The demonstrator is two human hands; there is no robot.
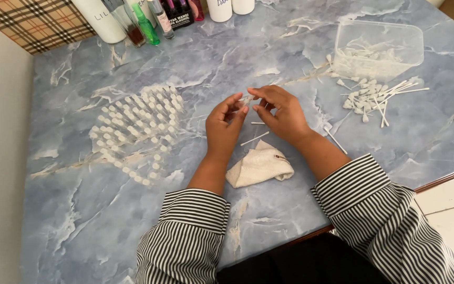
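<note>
Blue marble table (pixel 132 210), small clear vial (pixel 247 98) pinched between left hand (pixel 225 126), right hand (pixel 282 113) fingers

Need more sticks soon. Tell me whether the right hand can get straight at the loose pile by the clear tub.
Probably yes. The right hand sits left of the loose pile of sticks, with only bare marbled table between them. However, its fingertips already pinch a small piece together with the left hand.

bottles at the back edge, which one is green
The slim green bottle, standing between the brown-liquid bottle and the clear tube; the others are white, clear or dark.
</note>
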